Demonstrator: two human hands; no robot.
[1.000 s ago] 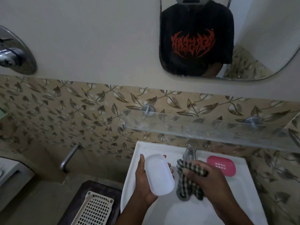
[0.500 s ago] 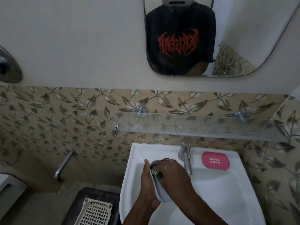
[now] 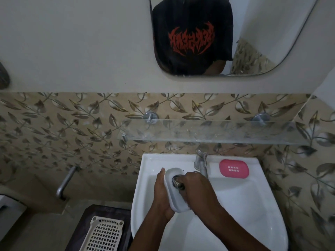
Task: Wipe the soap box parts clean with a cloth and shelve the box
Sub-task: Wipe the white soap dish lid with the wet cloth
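Cloth [image 3: 177,183] now balled in R hand [image 3: 196,189], pushed into white tray [image 3: 174,196], which was bare a sec ago. L hand [image 3: 161,192] clasps tray over sink [image 3: 235,201]. Wiping underway; pink part [image 3: 233,168] waits on rim, shelf [image 3: 208,132] above.

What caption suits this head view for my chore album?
Left hand holds white soap box part while right hand wipes it with cloth.
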